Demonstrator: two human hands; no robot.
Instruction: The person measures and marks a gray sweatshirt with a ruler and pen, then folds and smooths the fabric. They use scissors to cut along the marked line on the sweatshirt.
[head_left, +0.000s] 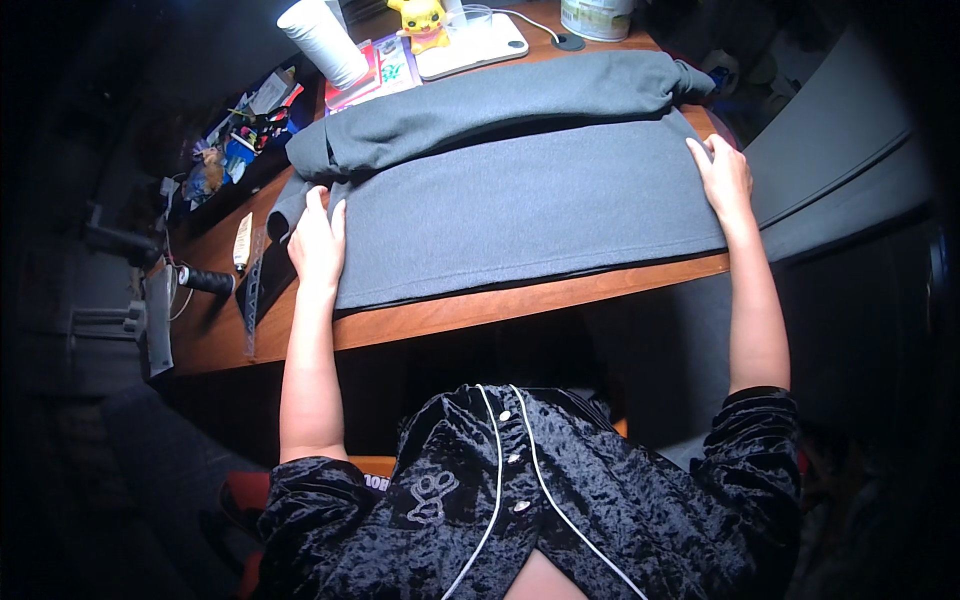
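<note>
A grey garment (525, 202) lies flat across the wooden desk in front of me, its hemmed edge towards me and parallel to the desk's front edge. Its far part is folded over into a thick, loose roll (480, 105). A dark layer peeks out under the near hem. My left hand (319, 244) touches the garment's left side edge, thumb along the cloth and fingers to the left. At the opposite side edge rests my right hand (724, 176), thumb against the cloth, other fingers curled. Whether either hand pinches the fabric is not clear.
Left on the desk (525, 300) are a black thread spool (206, 280), a tube (244, 240) and a clear ruler (255, 292). Behind the garment stand a large white thread cone (322, 43), a yellow figurine (421, 26), a white device (480, 56) and a tub (596, 16).
</note>
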